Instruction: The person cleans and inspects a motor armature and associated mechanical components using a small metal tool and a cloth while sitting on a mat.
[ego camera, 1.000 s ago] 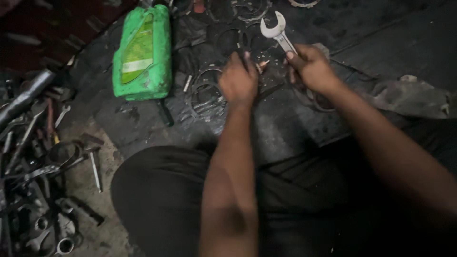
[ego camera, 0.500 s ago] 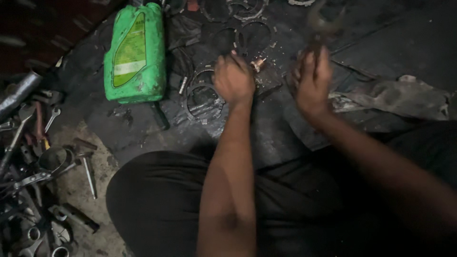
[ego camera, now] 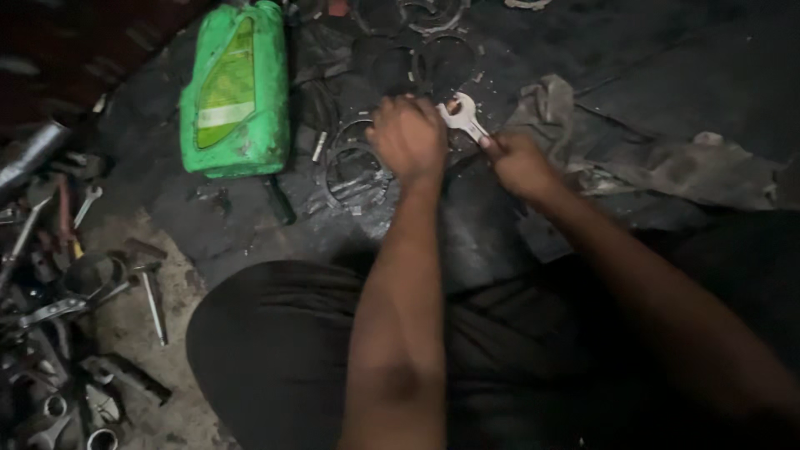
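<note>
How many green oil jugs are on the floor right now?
1. The green jug lies on its side on the dark floor, to the left of the left hand. Others could be hidden outside the view.

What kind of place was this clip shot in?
Probably a mechanic's floor workspace: the right hand grips an open-end wrench, loose hand tools lie piled left, and a green oil jug rests on grimy ground.

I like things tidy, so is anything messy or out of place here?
Yes. Loose tools lie jumbled in a heap on the floor at the left, and a crumpled dirty rag sprawls at the right. The green jug lies flat on its side. The right hand grips a wrench normally.
</note>
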